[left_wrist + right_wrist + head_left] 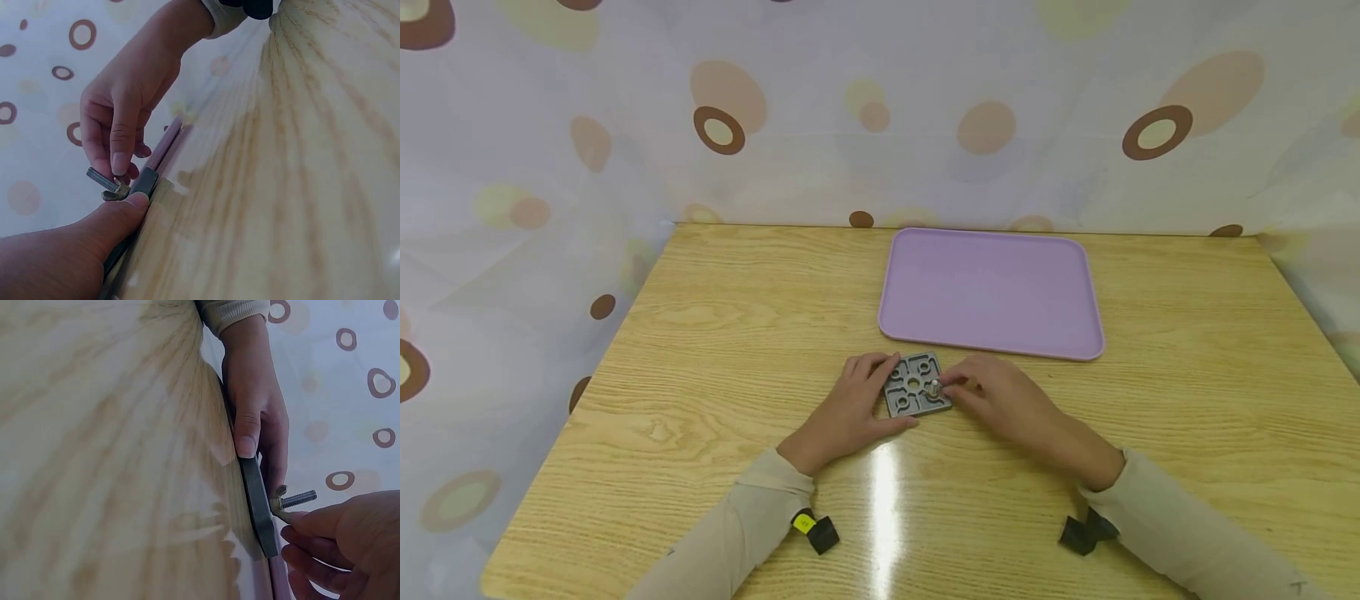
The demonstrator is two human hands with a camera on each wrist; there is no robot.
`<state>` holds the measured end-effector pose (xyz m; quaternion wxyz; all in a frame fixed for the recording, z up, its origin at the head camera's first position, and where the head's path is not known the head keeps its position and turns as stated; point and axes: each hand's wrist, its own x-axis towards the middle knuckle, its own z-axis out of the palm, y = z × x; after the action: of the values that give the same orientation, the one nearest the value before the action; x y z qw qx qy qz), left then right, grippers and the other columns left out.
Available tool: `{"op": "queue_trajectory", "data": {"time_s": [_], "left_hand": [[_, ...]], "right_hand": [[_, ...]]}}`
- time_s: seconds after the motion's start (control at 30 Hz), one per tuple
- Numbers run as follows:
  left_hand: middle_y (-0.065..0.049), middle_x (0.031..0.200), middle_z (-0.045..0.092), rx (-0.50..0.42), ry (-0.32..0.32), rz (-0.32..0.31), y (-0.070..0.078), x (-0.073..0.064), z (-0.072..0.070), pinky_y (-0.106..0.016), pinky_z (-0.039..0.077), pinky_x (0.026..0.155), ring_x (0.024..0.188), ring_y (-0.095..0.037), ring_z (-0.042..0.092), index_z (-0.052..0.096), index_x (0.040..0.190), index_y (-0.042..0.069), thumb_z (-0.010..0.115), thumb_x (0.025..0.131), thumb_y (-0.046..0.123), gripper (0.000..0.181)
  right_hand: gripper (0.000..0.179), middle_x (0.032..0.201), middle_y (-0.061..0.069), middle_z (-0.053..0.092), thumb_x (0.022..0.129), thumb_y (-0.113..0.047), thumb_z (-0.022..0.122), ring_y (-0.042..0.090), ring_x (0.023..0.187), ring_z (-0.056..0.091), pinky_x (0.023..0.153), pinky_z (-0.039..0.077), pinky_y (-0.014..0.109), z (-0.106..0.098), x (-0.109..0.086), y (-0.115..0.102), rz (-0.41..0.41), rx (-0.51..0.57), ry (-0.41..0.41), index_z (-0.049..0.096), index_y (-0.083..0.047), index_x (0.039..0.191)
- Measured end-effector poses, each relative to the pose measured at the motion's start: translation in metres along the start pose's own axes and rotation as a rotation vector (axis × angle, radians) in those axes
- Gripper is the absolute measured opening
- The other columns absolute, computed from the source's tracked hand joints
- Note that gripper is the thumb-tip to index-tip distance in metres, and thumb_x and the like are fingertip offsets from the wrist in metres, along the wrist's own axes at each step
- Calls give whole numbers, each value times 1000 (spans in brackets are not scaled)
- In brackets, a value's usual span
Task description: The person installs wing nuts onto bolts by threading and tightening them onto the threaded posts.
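Observation:
A square grey metal plate (917,397) with raised ribs and round holes lies on the table between the hands. My left hand (850,410) grips it from the left, thumb at the near edge and fingers at the far edge. A threaded bolt (300,499) stands up from the plate's right near corner, with a wing nut (279,501) low on it by the plate's face. Thumb and fingertips of my right hand (1009,402) pinch the wing nut from the right. In the left wrist view, the right fingers partly cover the nut.
A purple tray (992,292) lies just beyond the plate, toward the back of the wooden table (737,333). A patterned curtain (925,150) hangs along the table's back and sides. Black wrist straps (823,535) sit on both sleeves.

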<state>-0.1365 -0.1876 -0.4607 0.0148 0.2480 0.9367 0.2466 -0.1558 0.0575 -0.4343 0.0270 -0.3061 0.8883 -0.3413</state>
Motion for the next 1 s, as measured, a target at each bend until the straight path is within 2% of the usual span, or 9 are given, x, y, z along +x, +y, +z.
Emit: {"op": "queue_trajectory", "data": {"time_s": [0.27,0.6,0.7,0.8,1.0], "left_hand": [[-5,138,33,4,2,-1,0,1,0,-34,35,96,119,-17,30,29,146,10,61,79,60,89],[-5,138,33,-2,2,-3,0,0,1,-34,34,95,119,-17,30,29,146,10,62,79,59,89],[-5,138,33,3,-1,-10,0,1,1,-34,35,96,120,-17,30,29,146,10,61,79,60,90],[-5,138,33,6,-5,-14,0,1,1,-34,35,96,120,-17,30,28,147,10,61,79,61,91],[-6,138,32,7,-11,-14,0,1,0,-35,35,96,121,-18,29,28,147,10,61,79,60,90]], "right_hand": [[8,90,-6,66,88,-13,64,10,86,60,75,49,31,-2,1,-3,7,-3,-30,71,-14,93],[4,85,-11,64,87,-21,67,7,81,59,72,49,30,0,1,-3,5,26,-39,69,-18,89],[10,85,-11,62,86,-26,67,6,80,58,71,48,28,2,1,-2,27,48,-41,66,-18,91],[20,92,-8,63,86,-27,68,8,84,58,73,48,29,4,1,-2,33,63,-28,64,-15,101],[33,110,-2,61,85,-27,68,13,101,55,86,44,35,7,2,-1,-50,12,-18,64,-13,115]]}}
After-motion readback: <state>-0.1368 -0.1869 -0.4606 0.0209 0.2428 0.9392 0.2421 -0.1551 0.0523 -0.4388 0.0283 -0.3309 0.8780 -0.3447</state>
